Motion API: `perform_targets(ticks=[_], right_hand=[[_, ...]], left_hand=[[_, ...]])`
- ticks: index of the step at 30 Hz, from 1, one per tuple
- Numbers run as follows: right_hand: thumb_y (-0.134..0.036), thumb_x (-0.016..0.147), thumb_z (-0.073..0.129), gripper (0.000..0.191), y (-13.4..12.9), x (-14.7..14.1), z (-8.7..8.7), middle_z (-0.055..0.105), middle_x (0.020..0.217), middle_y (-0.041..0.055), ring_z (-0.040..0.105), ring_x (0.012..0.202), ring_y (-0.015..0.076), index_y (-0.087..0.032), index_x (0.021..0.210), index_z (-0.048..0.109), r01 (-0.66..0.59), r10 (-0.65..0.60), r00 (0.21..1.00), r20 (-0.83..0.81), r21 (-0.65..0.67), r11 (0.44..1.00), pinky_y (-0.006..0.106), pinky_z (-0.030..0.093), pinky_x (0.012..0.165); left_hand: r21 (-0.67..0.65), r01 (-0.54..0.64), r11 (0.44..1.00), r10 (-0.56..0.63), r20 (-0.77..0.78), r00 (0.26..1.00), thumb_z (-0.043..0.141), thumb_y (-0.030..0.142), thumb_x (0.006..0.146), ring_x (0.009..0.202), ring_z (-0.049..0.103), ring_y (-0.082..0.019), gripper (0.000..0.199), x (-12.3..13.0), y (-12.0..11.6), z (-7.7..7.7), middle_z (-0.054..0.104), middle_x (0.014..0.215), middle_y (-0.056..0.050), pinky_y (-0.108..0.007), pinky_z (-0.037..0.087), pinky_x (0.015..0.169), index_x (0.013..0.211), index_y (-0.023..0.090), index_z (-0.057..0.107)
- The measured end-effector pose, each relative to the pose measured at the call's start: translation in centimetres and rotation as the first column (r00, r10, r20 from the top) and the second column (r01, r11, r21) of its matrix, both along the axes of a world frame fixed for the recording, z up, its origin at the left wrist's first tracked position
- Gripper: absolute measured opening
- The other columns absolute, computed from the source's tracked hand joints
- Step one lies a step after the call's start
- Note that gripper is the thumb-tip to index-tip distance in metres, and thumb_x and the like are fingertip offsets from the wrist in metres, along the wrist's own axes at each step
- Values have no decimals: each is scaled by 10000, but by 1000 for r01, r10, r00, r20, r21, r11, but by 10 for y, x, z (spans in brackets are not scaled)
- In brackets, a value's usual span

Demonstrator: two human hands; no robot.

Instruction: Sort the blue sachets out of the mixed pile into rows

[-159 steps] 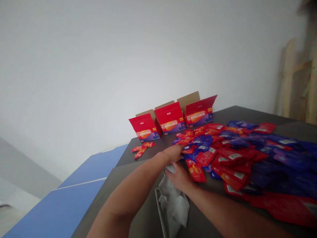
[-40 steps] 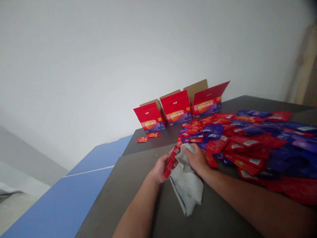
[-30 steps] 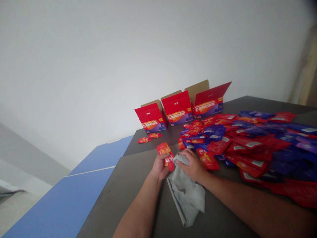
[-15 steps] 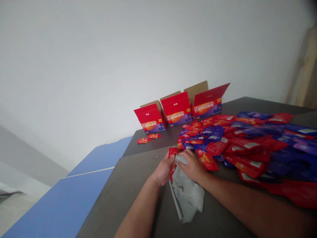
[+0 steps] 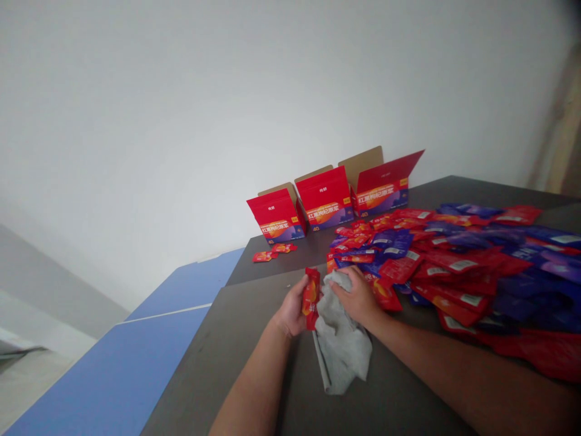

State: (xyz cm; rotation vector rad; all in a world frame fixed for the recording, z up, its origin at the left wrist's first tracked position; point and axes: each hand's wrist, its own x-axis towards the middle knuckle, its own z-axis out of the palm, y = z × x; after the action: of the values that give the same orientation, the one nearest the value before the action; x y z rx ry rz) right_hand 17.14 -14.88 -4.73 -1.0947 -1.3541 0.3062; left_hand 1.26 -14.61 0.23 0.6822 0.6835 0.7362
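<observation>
My left hand [image 5: 290, 307] grips a red sachet [image 5: 311, 299] upright by its edge, with the sachet's lower end touching a grey cloth [image 5: 341, 351]. My right hand [image 5: 356, 297] closes on the cloth's upper fold and wipes or presses it against the sachet's side. A wide pile of red and purple sachets [image 5: 458, 266] lies on the dark table [image 5: 245, 339], just beyond my right hand. One orange-printed red sachet [image 5: 385, 295] lies close to my right knuckles.
Several open red cartons [image 5: 323, 198] stand in a row along the wall at the table's far edge. A few loose sachets [image 5: 272, 252] lie in front of them. A blue tabletop [image 5: 136, 345] adjoins the dark table on the left.
My left hand has turned the sachet, now held upright with its printed face towards me. Both hands stay at the cloth, which has shifted slightly.
</observation>
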Motion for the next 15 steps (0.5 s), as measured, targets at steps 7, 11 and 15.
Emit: perform_targets(ticks=[7,11,15], right_hand=[[-215,759,608,266,-32,-12,5,549,1005,55,556,923,199,-244,1020,562,-419,392,845,363,-6,908,369,489,819],[-234,787,580,223,-24,-10,3,544,969,64,552,918,201,-219,1006,543,-264,249,942,226,35,964,367,480,812],[-334,800,567,193,-6,-5,1,569,907,69,553,878,213,-195,931,542,-45,45,999,12,-2,999,369,465,785]], left_hand=[[-52,-127,990,127,-20,992,498,658,758,679,625,-195,517,19,1,-14,629,641,-57,-298,465,726,728,155,610],[-20,-100,995,99,-37,994,508,602,785,884,641,-249,497,32,-10,-10,687,817,-82,-332,456,829,929,145,641],[-20,-23,1000,21,-93,995,493,553,824,890,653,-247,488,37,-18,-8,704,862,-83,-347,461,832,1073,153,620]])
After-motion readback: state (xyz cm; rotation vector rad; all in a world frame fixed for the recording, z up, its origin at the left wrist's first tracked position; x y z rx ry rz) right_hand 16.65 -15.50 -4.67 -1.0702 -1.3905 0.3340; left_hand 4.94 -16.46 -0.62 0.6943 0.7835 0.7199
